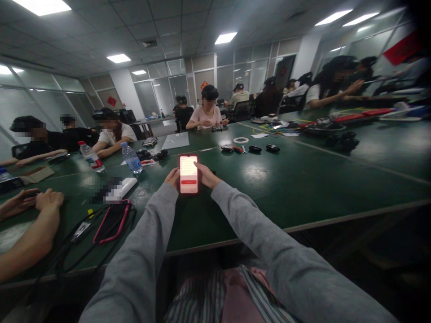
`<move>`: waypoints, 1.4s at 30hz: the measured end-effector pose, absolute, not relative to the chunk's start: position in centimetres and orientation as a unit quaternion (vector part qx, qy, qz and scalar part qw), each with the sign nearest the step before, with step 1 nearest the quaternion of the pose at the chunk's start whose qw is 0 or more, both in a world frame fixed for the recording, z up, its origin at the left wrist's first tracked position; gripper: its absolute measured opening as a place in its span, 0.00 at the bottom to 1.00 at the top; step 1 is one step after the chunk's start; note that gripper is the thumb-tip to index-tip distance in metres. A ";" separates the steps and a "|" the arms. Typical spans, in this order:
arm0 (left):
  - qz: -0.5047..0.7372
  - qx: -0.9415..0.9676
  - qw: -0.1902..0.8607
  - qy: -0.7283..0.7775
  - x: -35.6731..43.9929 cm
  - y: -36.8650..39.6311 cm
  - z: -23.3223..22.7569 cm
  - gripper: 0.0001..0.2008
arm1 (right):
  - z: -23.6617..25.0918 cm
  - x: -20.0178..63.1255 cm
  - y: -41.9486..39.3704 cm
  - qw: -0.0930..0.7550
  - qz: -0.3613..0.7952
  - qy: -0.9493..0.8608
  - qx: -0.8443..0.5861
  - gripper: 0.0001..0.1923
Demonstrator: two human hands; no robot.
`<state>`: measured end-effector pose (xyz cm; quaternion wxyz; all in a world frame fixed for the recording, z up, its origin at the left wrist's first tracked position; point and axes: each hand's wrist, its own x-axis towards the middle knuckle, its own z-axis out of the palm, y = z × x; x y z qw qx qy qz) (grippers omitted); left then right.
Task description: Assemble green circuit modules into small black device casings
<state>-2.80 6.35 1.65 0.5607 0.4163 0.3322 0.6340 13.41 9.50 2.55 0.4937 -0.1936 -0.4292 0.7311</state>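
A smartphone [189,175] in a dark red case stands tilted up over the near edge of the green table, its lit screen facing me with a red button low on it. My left hand [173,177] is closed around its left edge. From the other side my right hand [207,175] grips the right edge, the thumb lying over the upper right of the screen. Most of the fingers of both hands are hidden behind the phone. Grey sleeves cover both my forearms.
On the green table [269,188] are a pink-rimmed phone case [112,222] with black cables, a white power bank [121,189], two bottles, a tape roll [240,140] and several small black items. A co-worker's hands [47,204] are at the left. Other people sit around.
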 end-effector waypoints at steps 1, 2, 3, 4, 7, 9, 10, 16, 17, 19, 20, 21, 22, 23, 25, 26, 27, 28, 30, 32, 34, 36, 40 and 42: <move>0.633 0.419 0.562 0.328 -2.7 6.1 1.9 0.26 | 2.5 13.4 9.5 0.490 0.735 -0.427 -0.193 0.15; 0.633 0.422 0.562 0.325 -2.6 5.9 2.0 0.26 | 2.5 13.4 9.6 0.486 0.739 -0.425 -0.193 0.16; 0.633 0.424 0.562 0.323 -2.6 5.7 2.1 0.27 | 2.5 13.4 9.6 0.482 0.742 -0.423 -0.194 0.16; 0.633 0.424 0.561 0.324 -2.6 5.7 2.1 0.27 | 2.5 13.4 9.6 0.480 0.745 -0.421 -0.194 0.16; 0.630 0.420 0.556 0.342 -2.8 6.3 1.7 0.27 | 2.6 13.4 9.5 0.483 0.739 -0.429 -0.192 0.14; 0.631 0.413 0.555 0.351 -2.9 6.8 1.2 0.27 | 2.6 13.5 9.4 0.491 0.729 -0.437 -0.193 0.13; 0.634 0.410 0.554 0.352 -3.0 7.1 1.0 0.27 | 2.7 13.5 9.3 0.494 0.725 -0.438 -0.195 0.13; 0.650 0.399 0.549 0.341 -3.3 8.2 0.1 0.26 | 2.5 13.4 9.5 0.503 0.718 -0.431 -0.214 0.13; 0.652 0.400 0.547 0.340 -3.3 8.2 0.1 0.26 | 2.4 13.4 9.5 0.504 0.717 -0.430 -0.215 0.13; 0.653 0.404 0.545 0.336 -3.3 8.2 0.0 0.26 | 2.4 13.4 9.6 0.501 0.720 -0.433 -0.209 0.12; 0.651 0.407 0.547 0.333 -3.3 8.2 0.0 0.26 | 2.4 13.5 9.6 0.496 0.723 -0.435 -0.205 0.12; 0.649 0.411 0.548 0.330 -3.4 8.2 0.0 0.25 | 2.5 13.5 9.5 0.490 0.727 -0.437 -0.202 0.12; 0.649 0.412 0.550 0.328 -3.4 8.3 0.0 0.25 | 2.5 13.6 9.5 0.484 0.730 -0.439 -0.200 0.12; 0.647 0.413 0.552 0.326 -3.4 8.3 0.0 0.25 | 2.5 13.6 9.5 0.479 0.733 -0.441 -0.199 0.12; 0.646 0.410 0.555 0.326 -3.5 8.4 -0.1 0.26 | 2.6 13.7 9.5 0.469 0.737 -0.445 -0.197 0.14; 0.645 0.407 0.556 0.329 -3.5 8.5 -0.1 0.26 | 2.6 13.8 9.5 0.462 0.740 -0.448 -0.195 0.14; 0.645 0.404 0.557 0.333 -3.5 8.5 -0.2 0.27 | 2.7 13.9 9.6 0.455 0.744 -0.450 -0.192 0.15; 0.645 0.402 0.557 0.336 -3.6 8.6 -0.2 0.26 | 2.7 14.0 9.6 0.447 0.747 -0.454 -0.189 0.14; 0.647 0.401 0.553 0.339 -3.6 8.6 -0.4 0.26 | 2.8 14.4 9.7 0.430 0.751 -0.470 -0.176 0.14; 0.649 0.405 0.551 0.334 -3.5 8.6 -0.4 0.26 | 2.9 15.0 9.8 0.410 0.751 -0.495 -0.152 0.20; 0.650 0.407 0.549 0.332 -3.5 8.6 -0.4 0.26 | 2.9 15.5 9.7 0.390 0.752 -0.515 -0.129 0.25; 0.649 0.407 0.549 0.336 -3.4 8.5 -0.4 0.26 | 3.0 15.8 9.7 0.380 0.753 -0.524 -0.120 0.27; 0.646 0.409 0.549 0.336 -3.4 8.3 -0.2 0.27 | 3.0 16.0 9.6 0.378 0.751 -0.527 -0.122 0.24; 0.646 0.412 0.550 0.332 -3.4 8.2 -0.1 0.27 | 3.0 15.9 9.6 0.379 0.753 -0.523 -0.123 0.22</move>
